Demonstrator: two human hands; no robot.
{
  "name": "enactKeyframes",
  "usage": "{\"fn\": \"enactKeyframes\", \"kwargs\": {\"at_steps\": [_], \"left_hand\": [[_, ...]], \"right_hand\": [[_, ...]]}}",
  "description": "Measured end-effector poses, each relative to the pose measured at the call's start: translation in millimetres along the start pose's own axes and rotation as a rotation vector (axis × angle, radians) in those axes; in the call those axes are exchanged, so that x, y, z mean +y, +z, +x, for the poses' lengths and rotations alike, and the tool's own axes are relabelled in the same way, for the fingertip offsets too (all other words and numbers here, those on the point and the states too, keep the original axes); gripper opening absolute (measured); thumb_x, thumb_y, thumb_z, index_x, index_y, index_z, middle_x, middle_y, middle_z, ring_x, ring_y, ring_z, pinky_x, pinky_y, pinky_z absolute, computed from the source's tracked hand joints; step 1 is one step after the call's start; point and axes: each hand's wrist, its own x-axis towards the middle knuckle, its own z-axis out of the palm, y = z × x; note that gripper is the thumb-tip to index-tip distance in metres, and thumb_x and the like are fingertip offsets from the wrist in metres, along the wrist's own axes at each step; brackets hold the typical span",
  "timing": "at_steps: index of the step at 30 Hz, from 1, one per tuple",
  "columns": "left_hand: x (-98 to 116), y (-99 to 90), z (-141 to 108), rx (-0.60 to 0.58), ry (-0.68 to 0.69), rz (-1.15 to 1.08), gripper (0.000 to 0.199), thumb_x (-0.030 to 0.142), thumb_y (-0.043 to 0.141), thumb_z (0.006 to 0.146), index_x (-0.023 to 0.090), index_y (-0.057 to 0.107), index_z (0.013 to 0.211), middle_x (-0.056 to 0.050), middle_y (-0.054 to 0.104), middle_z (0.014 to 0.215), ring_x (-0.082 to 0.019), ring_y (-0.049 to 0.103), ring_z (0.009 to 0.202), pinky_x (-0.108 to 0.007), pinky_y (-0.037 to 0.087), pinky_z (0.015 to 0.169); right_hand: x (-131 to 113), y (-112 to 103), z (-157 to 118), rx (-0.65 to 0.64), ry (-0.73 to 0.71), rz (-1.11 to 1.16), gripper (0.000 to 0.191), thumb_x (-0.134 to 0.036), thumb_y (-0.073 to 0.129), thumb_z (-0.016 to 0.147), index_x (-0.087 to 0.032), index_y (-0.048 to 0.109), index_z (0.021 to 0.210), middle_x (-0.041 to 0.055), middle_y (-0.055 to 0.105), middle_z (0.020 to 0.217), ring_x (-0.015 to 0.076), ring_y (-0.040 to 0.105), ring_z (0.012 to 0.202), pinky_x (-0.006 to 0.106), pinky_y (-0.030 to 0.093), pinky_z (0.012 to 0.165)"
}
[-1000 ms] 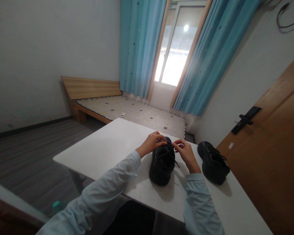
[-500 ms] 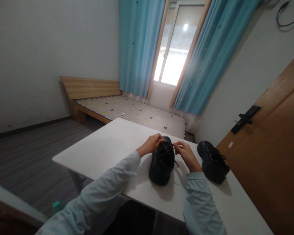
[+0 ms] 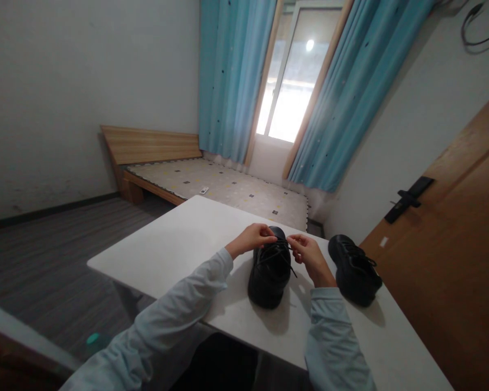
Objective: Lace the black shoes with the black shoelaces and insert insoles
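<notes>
A black lace-up shoe (image 3: pixel 269 277) stands on the white table (image 3: pixel 158 244), its toe pointing away from me and its laces loose across the top. My left hand (image 3: pixel 257 237) is closed at the left side of the lacing, near the toe, with fingertips pinched on the lace. On the other side, my right hand (image 3: pixel 305 253) pinches a black lace, and a loose lace end hangs just below it. The second black shoe (image 3: pixel 355 271) stands to the right on the same table, with its laces in place.
Behind the table is a bed (image 3: pixel 228 182) with a small white object (image 3: pixel 204 190) on it. Blue curtains (image 3: pixel 236 76) frame the window. A wooden door (image 3: pixel 452 260) stands close on the right.
My left hand's fingers have shifted slightly to the right over the upper lacing. My right hand and both shoes stay nearly where they were.
</notes>
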Motion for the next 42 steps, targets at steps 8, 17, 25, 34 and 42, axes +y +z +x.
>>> {"fn": "enactKeyframes", "kwargs": {"at_steps": [8,17,25,34,42], "left_hand": [[-3,2.1,3,0.107,0.047,0.264,0.03,0.041,0.06,0.074,0.011,0.063,0.075,0.0,0.059,0.063,-0.012,0.052,0.059,-0.022,0.039,0.056],[1,-0.6,3,0.186,0.01,0.469,0.011,0.023,0.053,0.082,0.015,0.057,0.076,-0.003,0.055,0.085,-0.015,0.053,0.082,-0.028,0.043,0.081],[-1,-7.8,2,0.168,-0.108,0.509,0.009,0.023,0.054,0.083,0.016,0.06,0.085,-0.003,0.044,0.087,-0.018,0.048,0.099,-0.031,0.039,0.095],[-1,-15.3,-3,0.096,-0.254,0.474,0.02,0.03,0.052,0.086,0.013,0.061,0.089,-0.006,0.044,0.096,-0.012,0.054,0.076,-0.025,0.049,0.07],[-5,-14.0,-3,0.097,-0.257,0.489,0.022,0.032,0.051,0.086,0.013,0.061,0.091,-0.008,0.049,0.098,-0.011,0.055,0.075,-0.018,0.049,0.059]], "right_hand": [[4,5,1,-0.011,-0.059,-0.194,0.037,-0.051,0.069,0.059,-0.017,0.054,0.058,-0.0055,0.043,0.047,0.007,0.038,0.038,0.019,0.028,0.032],[1,-1,2,0.055,-0.124,-0.217,0.038,-0.046,0.074,0.051,-0.015,0.053,0.053,0.0061,0.055,0.084,0.012,0.055,0.057,0.018,0.038,0.032],[5,-11,3,0.117,-0.078,-0.28,0.036,-0.041,0.077,0.05,-0.017,0.05,0.049,0.002,0.055,0.056,0.0122,0.053,0.049,0.019,0.04,0.032],[2,-15,-2,0.141,0.05,-0.346,0.023,-0.024,0.072,0.059,-0.016,0.053,0.05,0.003,0.059,0.051,0.0115,0.052,0.046,0.021,0.042,0.036],[1,-14,-3,0.138,0.09,-0.36,0.019,-0.021,0.068,0.063,-0.016,0.055,0.051,0.0019,0.057,0.05,0.0099,0.05,0.045,0.02,0.043,0.036]]}}
